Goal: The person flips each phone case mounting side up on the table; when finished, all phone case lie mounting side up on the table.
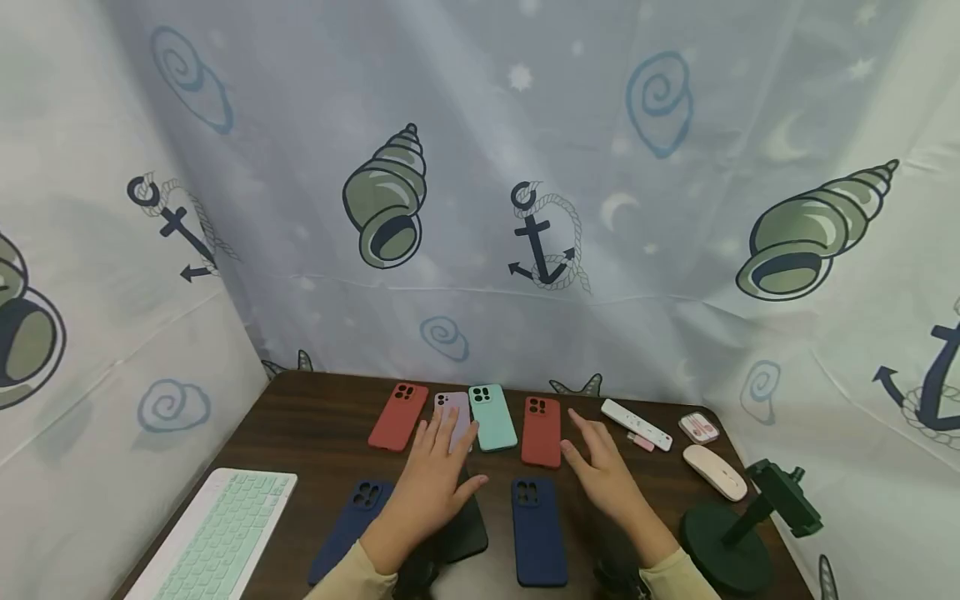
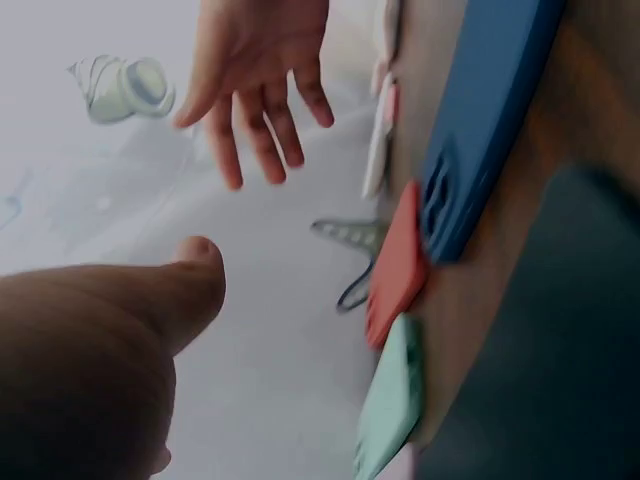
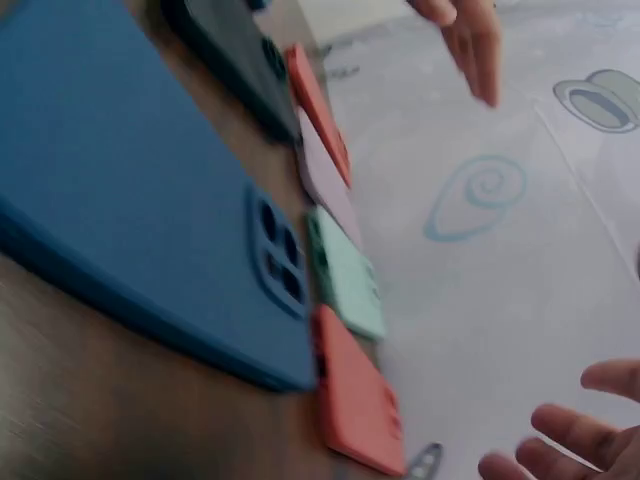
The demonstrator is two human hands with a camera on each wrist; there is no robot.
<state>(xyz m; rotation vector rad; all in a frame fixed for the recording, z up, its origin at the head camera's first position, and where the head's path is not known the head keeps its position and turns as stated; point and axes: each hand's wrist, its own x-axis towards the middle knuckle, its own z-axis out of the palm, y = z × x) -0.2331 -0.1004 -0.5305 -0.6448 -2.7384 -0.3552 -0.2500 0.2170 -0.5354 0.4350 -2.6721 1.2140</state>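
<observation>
My left hand [image 1: 431,479] hovers with spread fingers above a black phone case [image 1: 467,532], partly hiding it and a lilac phone case [image 1: 451,402]. My right hand [image 1: 606,477] is also spread and holds nothing; a red phone case [image 1: 542,433] lies just left of its fingertips. Between the forearms sits a navy phone case [image 1: 539,533], large in the right wrist view [image 3: 130,180]. Another navy case [image 1: 345,525] is partly behind the left forearm. The back row also has a mint case [image 1: 492,418] and a second red case [image 1: 398,418]. Both hands look raised off the table in the wrist views.
A mint-and-white keyboard [image 1: 217,533] lies at the left on the dark wooden table [image 1: 315,417]. Toward the right are a white remote-like bar [image 1: 637,423], a pink USB stick [image 1: 641,442], a small box [image 1: 699,427], a mouse [image 1: 715,472] and a green stand [image 1: 731,546]. Patterned cloth [image 1: 480,333] hangs behind.
</observation>
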